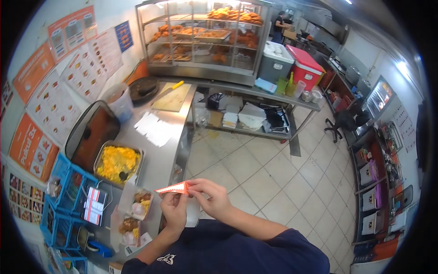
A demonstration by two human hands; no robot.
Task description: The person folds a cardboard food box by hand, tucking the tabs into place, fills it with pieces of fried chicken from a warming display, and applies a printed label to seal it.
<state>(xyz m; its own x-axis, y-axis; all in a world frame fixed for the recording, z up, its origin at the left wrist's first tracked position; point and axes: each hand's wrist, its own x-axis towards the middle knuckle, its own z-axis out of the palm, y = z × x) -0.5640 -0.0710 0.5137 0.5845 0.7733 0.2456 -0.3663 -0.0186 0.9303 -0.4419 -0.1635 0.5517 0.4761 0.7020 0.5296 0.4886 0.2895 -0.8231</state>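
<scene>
In front of my chest, my left hand [174,209] pinches the lower side of a small orange-and-white folded paper piece [175,188] with a jagged pattern. The fingers of my right hand [211,198] grip its right end. A white object [193,213], partly hidden, shows below the hands. To the left, two open takeaway boxes stand one behind the other on the steel counter. The farther box [149,213] and the nearer box [139,236] each hold browned food, something yellow and a pale round portion.
A metal tray of yellow food [118,161] rests on the counter [155,161]. Beyond it are white paper sheets [155,129] and a yellow-handled knife [167,92] on a cutting board [176,102]. Blue plastic baskets [63,191] stand left. A display cabinet [202,70] holds fried food. Far back, a person [279,27] stands.
</scene>
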